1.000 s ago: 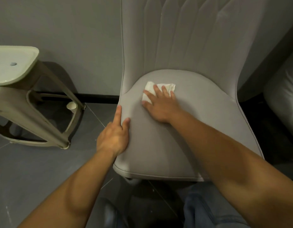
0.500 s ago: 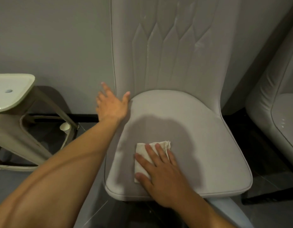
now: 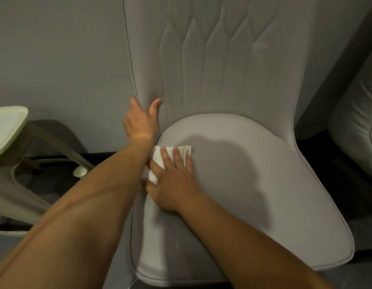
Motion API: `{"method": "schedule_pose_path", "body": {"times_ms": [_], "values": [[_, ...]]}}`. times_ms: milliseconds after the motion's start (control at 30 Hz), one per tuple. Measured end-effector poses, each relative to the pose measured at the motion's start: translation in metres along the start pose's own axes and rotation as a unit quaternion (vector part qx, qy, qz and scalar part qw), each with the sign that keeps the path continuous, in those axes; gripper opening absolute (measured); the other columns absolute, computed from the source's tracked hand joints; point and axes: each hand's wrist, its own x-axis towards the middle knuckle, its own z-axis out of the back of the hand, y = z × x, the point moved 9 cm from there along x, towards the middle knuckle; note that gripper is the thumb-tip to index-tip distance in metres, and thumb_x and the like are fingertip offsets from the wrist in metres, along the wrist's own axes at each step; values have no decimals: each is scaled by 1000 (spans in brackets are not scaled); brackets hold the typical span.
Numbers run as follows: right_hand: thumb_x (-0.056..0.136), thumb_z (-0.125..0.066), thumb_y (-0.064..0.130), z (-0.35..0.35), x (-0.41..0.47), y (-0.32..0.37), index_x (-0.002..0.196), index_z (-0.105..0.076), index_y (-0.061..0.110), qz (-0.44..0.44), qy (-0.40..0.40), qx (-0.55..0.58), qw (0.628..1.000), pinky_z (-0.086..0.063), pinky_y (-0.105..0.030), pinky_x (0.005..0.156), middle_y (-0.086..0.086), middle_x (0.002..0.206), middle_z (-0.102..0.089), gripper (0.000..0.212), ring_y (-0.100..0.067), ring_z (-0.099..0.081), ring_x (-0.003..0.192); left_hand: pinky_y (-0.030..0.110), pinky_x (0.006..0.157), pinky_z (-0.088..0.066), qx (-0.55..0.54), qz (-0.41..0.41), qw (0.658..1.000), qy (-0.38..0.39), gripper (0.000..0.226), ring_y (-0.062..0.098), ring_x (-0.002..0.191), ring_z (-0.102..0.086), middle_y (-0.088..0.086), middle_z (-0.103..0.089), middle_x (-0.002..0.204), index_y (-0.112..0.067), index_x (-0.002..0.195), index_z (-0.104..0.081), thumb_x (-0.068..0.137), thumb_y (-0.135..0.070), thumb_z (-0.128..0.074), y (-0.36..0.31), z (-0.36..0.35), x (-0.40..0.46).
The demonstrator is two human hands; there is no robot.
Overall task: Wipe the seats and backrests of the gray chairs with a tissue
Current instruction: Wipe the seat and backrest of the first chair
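A gray upholstered chair fills the middle of the head view, with a wide seat [image 3: 254,184] and a tall stitched backrest [image 3: 222,59]. My right hand [image 3: 172,182] lies flat on a folded white tissue [image 3: 160,157], pressing it onto the left part of the seat. My left hand [image 3: 140,119] grips the lower left edge of the backrest, thumb on the front face and fingers wrapped behind. My left forearm crosses over part of the tissue.
A pale green plastic stool [image 3: 7,130] stands at the left against the gray wall. A second gray chair [image 3: 356,113] is at the right edge. Dark floor shows below and between the chairs.
My right hand slid the tissue from the front of the seat back and to the left. My left hand rose from beside the seat and took hold of the backrest's edge.
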Motion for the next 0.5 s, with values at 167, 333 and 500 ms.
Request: {"method": "schedule_pose_path", "body": {"times_ms": [167,333,500], "values": [[96,-32,64,-6,-5,15,154,-21,43,35,-7,-33,999,16,-59,116,-2,168,3,64,-33,12,152,44,91,-40,7,-53,999,8,81,43,115,-54,25,-59,126,-3,146,-34,93,-62,-49,3,-2,7],[93,-36,71,-18,-99,51,152,-29,37,153,17,-43,987,5,-62,118,-6,167,-10,69,-38,0,152,45,87,-40,20,-69,997,7,73,44,110,-55,24,-61,122,-3,140,-40,95,-60,-47,4,-3,10],[91,-35,72,-32,-148,48,149,-33,45,189,16,-83,978,-2,-55,118,1,166,-20,63,-33,-12,153,45,83,-40,33,-79,996,10,71,43,108,-57,23,-62,119,-3,140,-38,97,-59,-43,3,-2,8]]}}
